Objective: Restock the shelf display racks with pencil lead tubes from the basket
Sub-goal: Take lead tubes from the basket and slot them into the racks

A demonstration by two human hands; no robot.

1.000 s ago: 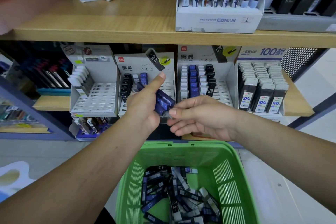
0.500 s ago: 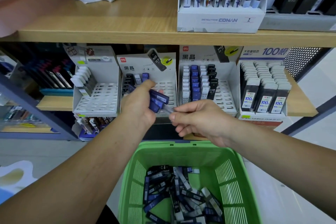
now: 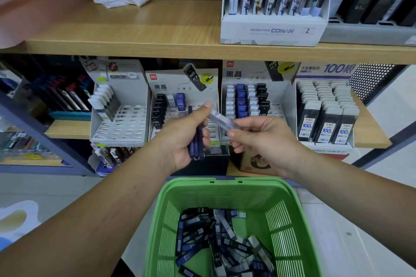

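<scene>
Drawn from the blue tubes since a moment ago, one pale lead tube now slants between our hands, before the display rack. Our right hand pinches its lower end; our left hand grips the upright blue tubes, thumb on the pale one, above the green basket

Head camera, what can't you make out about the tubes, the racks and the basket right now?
Head view throughout:
- Blue tubes: count hidden by curled fingers of the left hand.
- Pale tube: near end covered by the right hand; small print blurred.
- Middle rack: lower slots hidden behind both hands.
- Basket: near part cut off by the bottom edge, so its tubes can't be counted.
</scene>
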